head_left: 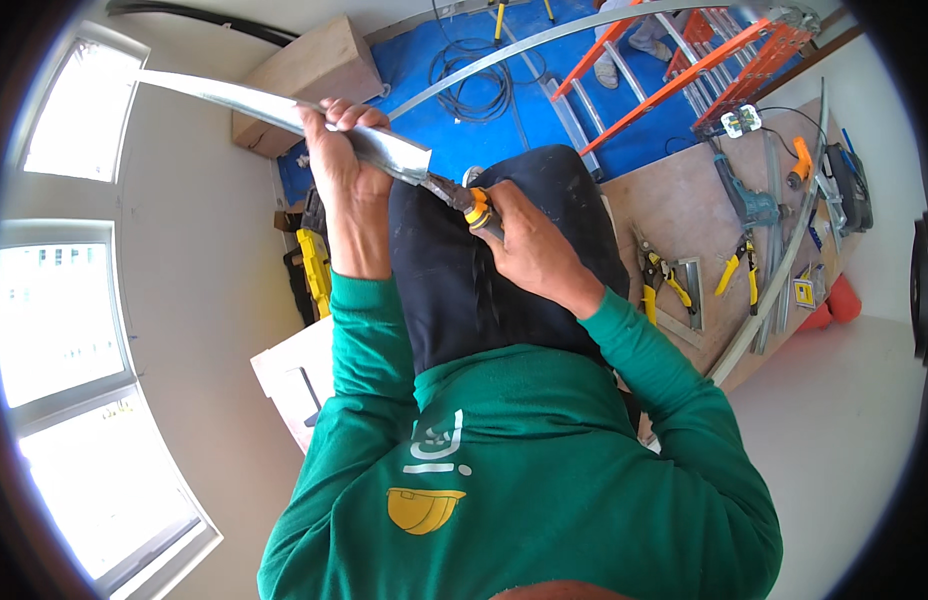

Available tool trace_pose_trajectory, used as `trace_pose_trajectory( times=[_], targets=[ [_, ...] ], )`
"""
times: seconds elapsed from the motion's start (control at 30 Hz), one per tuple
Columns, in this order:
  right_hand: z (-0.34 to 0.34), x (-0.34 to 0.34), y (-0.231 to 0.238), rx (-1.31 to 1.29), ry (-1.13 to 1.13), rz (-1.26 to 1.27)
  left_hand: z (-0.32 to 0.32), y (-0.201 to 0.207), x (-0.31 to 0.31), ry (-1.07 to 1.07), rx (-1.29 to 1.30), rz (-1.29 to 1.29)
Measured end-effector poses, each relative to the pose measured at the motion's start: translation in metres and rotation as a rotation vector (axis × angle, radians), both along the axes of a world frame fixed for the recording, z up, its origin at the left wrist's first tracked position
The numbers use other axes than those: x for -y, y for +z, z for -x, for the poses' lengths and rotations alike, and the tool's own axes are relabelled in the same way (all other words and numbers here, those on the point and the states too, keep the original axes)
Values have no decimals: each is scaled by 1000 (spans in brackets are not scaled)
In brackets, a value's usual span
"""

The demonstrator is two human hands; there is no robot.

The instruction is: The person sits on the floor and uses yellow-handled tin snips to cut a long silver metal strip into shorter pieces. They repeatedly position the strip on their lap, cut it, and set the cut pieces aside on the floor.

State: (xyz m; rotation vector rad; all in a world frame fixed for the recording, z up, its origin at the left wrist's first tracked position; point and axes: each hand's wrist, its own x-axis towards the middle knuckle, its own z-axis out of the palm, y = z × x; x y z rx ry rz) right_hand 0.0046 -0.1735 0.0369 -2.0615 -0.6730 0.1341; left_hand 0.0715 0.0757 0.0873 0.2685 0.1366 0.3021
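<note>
My left hand (pixel 344 145) is wrapped around a shiny metal channel (pixel 229 95), which runs from the window side at the far left to an end above my lap. My right hand (pixel 529 240) grips a hand tool with orange-yellow and black handles (pixel 479 213), which looks like pliers or snips. Its dark jaws meet the near end of the channel; whether they are clamped or cutting is too small to tell. Both hands are above my dark trousers (pixel 504 290).
On the wooden board (pixel 649 205) at the right lie snips with yellow handles (pixel 664 275), a second yellow-handled pair (pixel 739 268), a teal power tool (pixel 749 195) and metal strips. An orange ladder (pixel 634 90) stands beyond, near another person's feet (pixel 606 68). Black cable (pixel 479 95) lies coiled on blue flooring.
</note>
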Motion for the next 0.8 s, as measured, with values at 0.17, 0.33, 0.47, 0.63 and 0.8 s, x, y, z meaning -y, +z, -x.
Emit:
trace_pose_trajectory(
  times=[0.17,0.33,0.47,0.63,0.8],
  targets=[
    [4,28,12,-82,29,254,-2,-27,5,68,-193,-183],
    [0,38,22,-171,82,265,-5,-44,15,107,-227,-235],
    [2,35,26,-206,51,316,1,-53,16,132,-288,-261],
    [-5,24,29,-203,89,448,2,-64,15,137,-280,-256],
    [-6,14,31,-267,88,519,5,-72,18,185,-346,-335]
  ],
)
